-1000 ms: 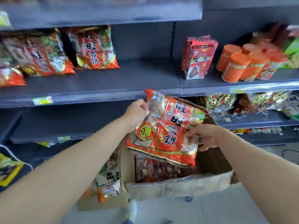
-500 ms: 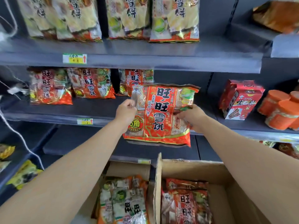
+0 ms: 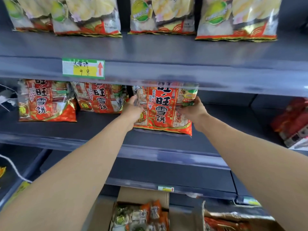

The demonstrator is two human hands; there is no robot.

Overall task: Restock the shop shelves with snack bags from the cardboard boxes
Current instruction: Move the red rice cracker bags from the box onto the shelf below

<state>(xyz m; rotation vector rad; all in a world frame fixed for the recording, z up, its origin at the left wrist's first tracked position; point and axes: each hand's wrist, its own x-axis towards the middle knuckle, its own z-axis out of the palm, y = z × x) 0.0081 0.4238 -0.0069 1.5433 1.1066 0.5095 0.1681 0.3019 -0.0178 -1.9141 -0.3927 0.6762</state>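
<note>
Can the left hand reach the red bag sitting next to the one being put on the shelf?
Probably yes. The left hand grips the held snack bag right beside the neighbouring red bag on the same shelf, with nothing between them. It would need to let go first.

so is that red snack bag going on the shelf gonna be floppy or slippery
Probably floppy: the red snack bag is a soft film pouch, and the left hand and right hand hold it by both side edges. Likely light for its size, since it looks puffy. Its glossy film could slide on the smooth shelf, though neighbouring bags stand upright.
</note>
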